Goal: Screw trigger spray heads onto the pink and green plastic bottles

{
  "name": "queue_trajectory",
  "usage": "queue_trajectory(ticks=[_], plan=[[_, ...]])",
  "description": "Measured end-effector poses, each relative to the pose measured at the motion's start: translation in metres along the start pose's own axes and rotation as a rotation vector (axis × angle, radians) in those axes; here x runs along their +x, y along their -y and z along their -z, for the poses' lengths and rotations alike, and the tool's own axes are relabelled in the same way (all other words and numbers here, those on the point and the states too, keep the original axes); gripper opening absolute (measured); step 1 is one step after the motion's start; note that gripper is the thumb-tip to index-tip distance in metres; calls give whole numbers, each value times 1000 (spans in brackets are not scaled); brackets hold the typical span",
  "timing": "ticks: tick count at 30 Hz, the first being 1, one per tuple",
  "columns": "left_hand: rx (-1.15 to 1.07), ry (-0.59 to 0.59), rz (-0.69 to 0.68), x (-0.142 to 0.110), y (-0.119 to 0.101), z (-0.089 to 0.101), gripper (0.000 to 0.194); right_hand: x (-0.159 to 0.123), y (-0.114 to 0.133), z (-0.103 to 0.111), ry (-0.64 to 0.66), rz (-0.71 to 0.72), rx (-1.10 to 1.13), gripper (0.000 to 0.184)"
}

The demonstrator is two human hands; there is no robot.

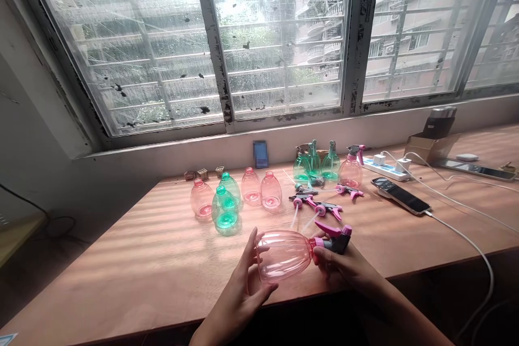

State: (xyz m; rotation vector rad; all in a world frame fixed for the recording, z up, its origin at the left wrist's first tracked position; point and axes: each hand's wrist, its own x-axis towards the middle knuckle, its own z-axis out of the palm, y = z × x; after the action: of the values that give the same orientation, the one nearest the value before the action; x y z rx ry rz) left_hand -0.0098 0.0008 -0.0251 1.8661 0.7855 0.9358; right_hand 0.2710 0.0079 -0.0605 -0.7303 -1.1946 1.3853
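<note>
A clear pink spray bottle (284, 254) lies sideways in the air between my hands, over the table's front edge. My left hand (252, 275) cups its base, fingers behind and thumb below. At the other end, my right hand (333, 259) grips the pink collar where the neck meets the pink and grey trigger head (338, 238). Just beyond the bottle lie several loose pink and black trigger heads (320, 209) with white dip tubes. Further left stand pink bottles (271, 192) and green bottles (225, 216) without heads.
At the back, green spray bottles (330, 162) and a pink one (351, 170) stand with heads on. To the right are a power strip (385, 167), a phone (400, 195) on a white cable, and a cardboard box (430, 147). The wooden table (133, 259) runs along a window.
</note>
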Motion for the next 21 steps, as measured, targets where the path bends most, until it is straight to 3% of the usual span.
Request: queue_trajectory(ticks=[6, 21], plan=[[-30, 6, 22, -2, 2, 1, 100, -1, 2, -3, -20, -2, -16, 35], [-126, 8, 73, -2, 1, -1, 100, -2, 6, -4, -33, -15, -61, 35]])
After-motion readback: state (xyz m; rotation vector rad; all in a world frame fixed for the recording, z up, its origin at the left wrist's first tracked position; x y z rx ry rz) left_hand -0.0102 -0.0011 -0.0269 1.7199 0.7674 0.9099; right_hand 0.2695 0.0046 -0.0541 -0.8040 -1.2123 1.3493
